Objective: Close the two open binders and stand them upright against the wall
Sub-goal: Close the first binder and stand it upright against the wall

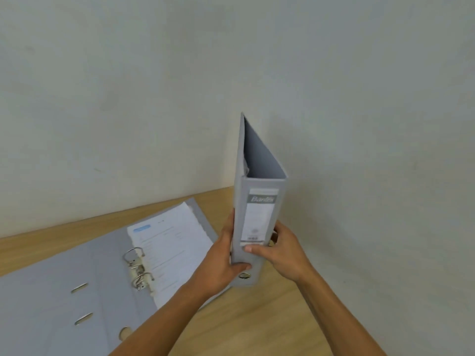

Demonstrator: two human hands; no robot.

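A closed grey lever-arch binder (259,214) stands upright in the middle of the view, spine toward me, its lower end near the wooden table (257,322). My left hand (226,258) grips its left cover low down, thumb on the spine. My right hand (282,250) holds the right side, thumb across the spine label. A second grey binder (77,273) lies flat and open at the left, with its metal ring mechanism (137,268) and a stack of white printed sheets (169,247) showing.
A plain pale wall (359,124) rises right behind the table's far edge. Bare wood lies to the right of the upright binder and toward me.
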